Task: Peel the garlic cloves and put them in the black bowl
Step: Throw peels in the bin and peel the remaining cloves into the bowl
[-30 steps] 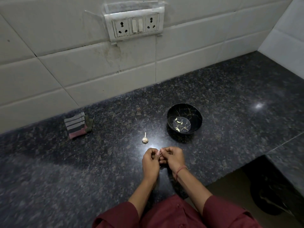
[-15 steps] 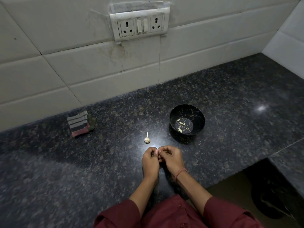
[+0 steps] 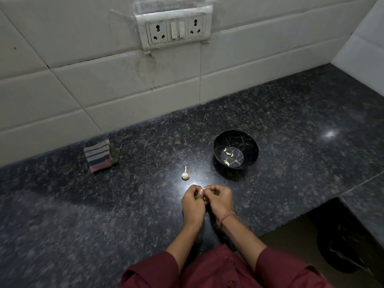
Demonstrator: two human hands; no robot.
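Observation:
My left hand (image 3: 192, 204) and my right hand (image 3: 220, 199) meet fingertip to fingertip low over the dark granite counter (image 3: 104, 215). Between their curled fingers they pinch a small garlic clove (image 3: 202, 191), of which only a pale sliver shows. A small garlic bulb (image 3: 185, 175) with an upright stem lies just beyond my left hand. To the right and farther back stands the black bowl (image 3: 218, 143) with gold crack lines, and three peeled cloves (image 3: 228, 154) lie on its bottom.
A folded striped cloth (image 3: 99, 155) lies at the back left by the tiled wall. A socket and switch plate (image 3: 175, 30) is mounted on the wall above. The counter's edge steps back at the right, with dark floor (image 3: 342, 242) below.
Both hands have stayed together on the clove with only small finger shifts. The view has drifted slightly, so everything sits a little differently in the frame.

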